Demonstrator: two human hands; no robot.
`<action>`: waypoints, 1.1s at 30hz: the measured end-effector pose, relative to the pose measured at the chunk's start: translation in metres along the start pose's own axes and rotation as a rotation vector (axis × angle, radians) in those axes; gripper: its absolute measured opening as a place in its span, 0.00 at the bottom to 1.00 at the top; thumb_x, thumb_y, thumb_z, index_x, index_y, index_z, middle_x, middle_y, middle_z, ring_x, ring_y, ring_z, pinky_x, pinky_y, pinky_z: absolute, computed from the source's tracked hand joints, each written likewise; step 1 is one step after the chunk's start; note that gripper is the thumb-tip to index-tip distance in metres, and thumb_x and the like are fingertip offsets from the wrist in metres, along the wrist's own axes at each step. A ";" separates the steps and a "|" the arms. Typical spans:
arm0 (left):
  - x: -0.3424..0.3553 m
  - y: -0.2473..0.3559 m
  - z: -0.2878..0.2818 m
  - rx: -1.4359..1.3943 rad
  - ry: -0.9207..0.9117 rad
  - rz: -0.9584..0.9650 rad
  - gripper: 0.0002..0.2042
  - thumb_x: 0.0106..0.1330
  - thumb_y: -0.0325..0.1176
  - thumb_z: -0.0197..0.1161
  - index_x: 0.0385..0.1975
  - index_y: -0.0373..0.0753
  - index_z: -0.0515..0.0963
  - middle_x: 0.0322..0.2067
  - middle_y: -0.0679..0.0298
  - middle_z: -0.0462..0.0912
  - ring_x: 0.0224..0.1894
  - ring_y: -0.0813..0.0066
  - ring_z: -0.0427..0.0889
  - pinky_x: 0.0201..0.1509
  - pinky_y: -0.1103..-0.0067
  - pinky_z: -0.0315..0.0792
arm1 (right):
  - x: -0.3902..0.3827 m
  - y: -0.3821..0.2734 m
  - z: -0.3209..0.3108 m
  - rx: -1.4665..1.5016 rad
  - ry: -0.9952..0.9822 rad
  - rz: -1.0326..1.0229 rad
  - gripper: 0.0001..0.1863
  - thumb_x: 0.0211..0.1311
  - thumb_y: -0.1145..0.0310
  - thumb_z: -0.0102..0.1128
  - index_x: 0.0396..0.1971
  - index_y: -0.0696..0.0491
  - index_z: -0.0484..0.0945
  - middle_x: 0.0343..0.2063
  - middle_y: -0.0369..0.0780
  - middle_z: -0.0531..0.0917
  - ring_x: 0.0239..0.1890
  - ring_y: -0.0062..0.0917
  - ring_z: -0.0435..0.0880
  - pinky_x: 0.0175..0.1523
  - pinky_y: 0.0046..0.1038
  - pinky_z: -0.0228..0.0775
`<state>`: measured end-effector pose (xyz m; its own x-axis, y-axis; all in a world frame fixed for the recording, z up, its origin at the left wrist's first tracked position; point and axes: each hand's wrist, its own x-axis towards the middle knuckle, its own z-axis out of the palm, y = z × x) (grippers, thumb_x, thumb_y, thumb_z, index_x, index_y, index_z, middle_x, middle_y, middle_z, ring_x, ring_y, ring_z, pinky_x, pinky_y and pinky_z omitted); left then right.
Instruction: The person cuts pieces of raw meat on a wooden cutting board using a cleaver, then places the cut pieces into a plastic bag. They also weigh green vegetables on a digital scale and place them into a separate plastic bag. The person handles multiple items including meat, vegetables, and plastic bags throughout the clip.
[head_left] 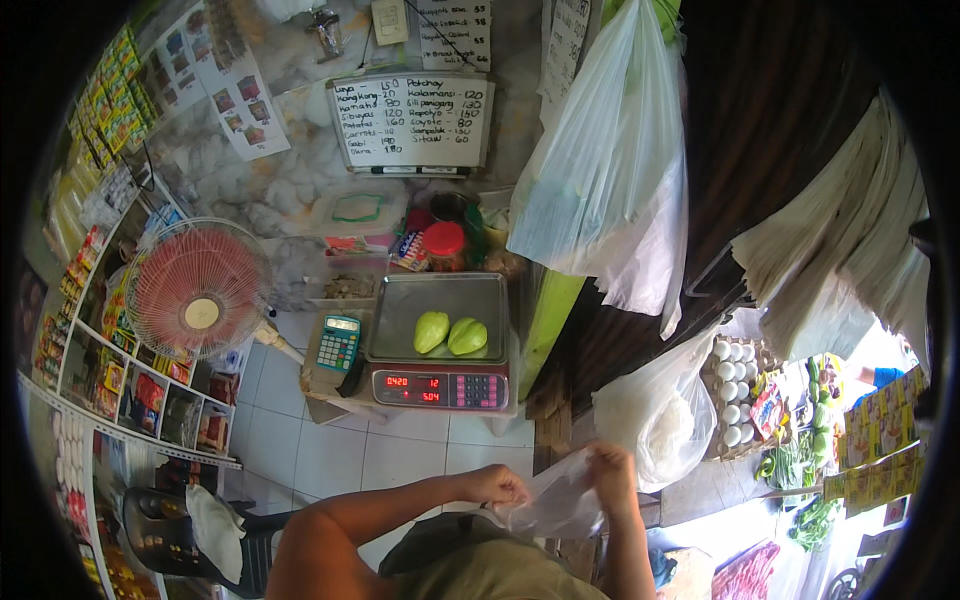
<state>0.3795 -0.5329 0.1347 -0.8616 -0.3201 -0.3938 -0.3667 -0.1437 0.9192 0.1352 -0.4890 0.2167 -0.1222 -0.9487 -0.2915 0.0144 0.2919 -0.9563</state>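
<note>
A thin clear plastic bag (pixel 562 497) is stretched between my two hands, low in the head view. My left hand (pixel 496 486) pinches its left side, with the fingers closed. Higher on the other side, my right hand (pixel 610 472) is closed on the bag's upper edge. Two pale green chayotes (pixel 432 331) lie side by side on the metal pan of a digital scale (pixel 440 390), beyond my hands. Red digits glow on the scale's front panel, left of its keypad.
A teal calculator (pixel 339 343) lies left of the scale. Farther left stands a red fan (pixel 200 285) before shelves of packets. White plastic bags (pixel 610 170) hang at the upper right. Egg trays (pixel 735 390) and green vegetables sit on the right, past a filled white bag (pixel 660 420).
</note>
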 end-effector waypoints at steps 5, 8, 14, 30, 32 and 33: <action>0.023 -0.022 -0.024 0.149 0.125 0.158 0.12 0.69 0.40 0.63 0.37 0.36 0.84 0.28 0.69 0.83 0.32 0.83 0.75 0.38 0.80 0.71 | 0.010 0.025 -0.037 0.060 0.446 -0.038 0.08 0.66 0.79 0.50 0.34 0.58 0.81 0.22 0.30 0.77 0.21 0.10 0.69 0.25 0.18 0.61; 0.021 -0.031 -0.045 -0.409 0.365 0.221 0.12 0.72 0.40 0.60 0.39 0.37 0.82 0.30 0.68 0.83 0.31 0.80 0.78 0.37 0.79 0.72 | -0.001 0.051 -0.023 -0.234 0.424 -0.050 0.08 0.68 0.70 0.58 0.30 0.57 0.79 0.20 0.32 0.77 0.25 0.17 0.74 0.31 0.22 0.67; 0.014 -0.050 -0.047 -0.717 0.234 0.010 0.13 0.76 0.41 0.54 0.41 0.37 0.78 0.27 0.65 0.81 0.27 0.78 0.80 0.30 0.82 0.73 | -0.047 0.082 0.012 -0.542 -0.429 0.227 0.17 0.58 0.65 0.70 0.41 0.63 0.83 0.27 0.43 0.85 0.32 0.20 0.79 0.42 0.29 0.74; 0.043 -0.053 -0.007 -0.607 0.470 0.065 0.08 0.67 0.31 0.64 0.40 0.34 0.83 0.28 0.67 0.83 0.33 0.77 0.82 0.39 0.79 0.75 | -0.019 0.082 -0.064 -0.333 0.444 -0.024 0.20 0.62 0.68 0.65 0.53 0.58 0.78 0.32 0.40 0.83 0.33 0.28 0.81 0.41 0.27 0.73; 0.044 -0.057 0.003 -0.581 0.560 0.067 0.07 0.65 0.29 0.65 0.40 0.35 0.83 0.30 0.64 0.84 0.33 0.78 0.82 0.38 0.80 0.75 | -0.036 0.078 -0.049 -1.324 0.678 -0.318 0.22 0.59 0.67 0.68 0.52 0.61 0.78 0.35 0.43 0.82 0.36 0.36 0.81 0.41 0.35 0.74; 0.042 -0.056 0.010 -0.533 0.621 0.013 0.07 0.64 0.28 0.65 0.40 0.35 0.82 0.31 0.63 0.85 0.33 0.78 0.82 0.37 0.80 0.75 | -0.047 0.074 -0.042 -1.154 0.596 -0.345 0.26 0.54 0.69 0.71 0.53 0.61 0.77 0.39 0.48 0.82 0.42 0.43 0.80 0.46 0.40 0.75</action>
<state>0.3603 -0.5287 0.0672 -0.4557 -0.7627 -0.4589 -0.0074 -0.5123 0.8588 0.1007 -0.4174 0.1610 -0.3645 -0.8832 0.2952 -0.9070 0.2649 -0.3274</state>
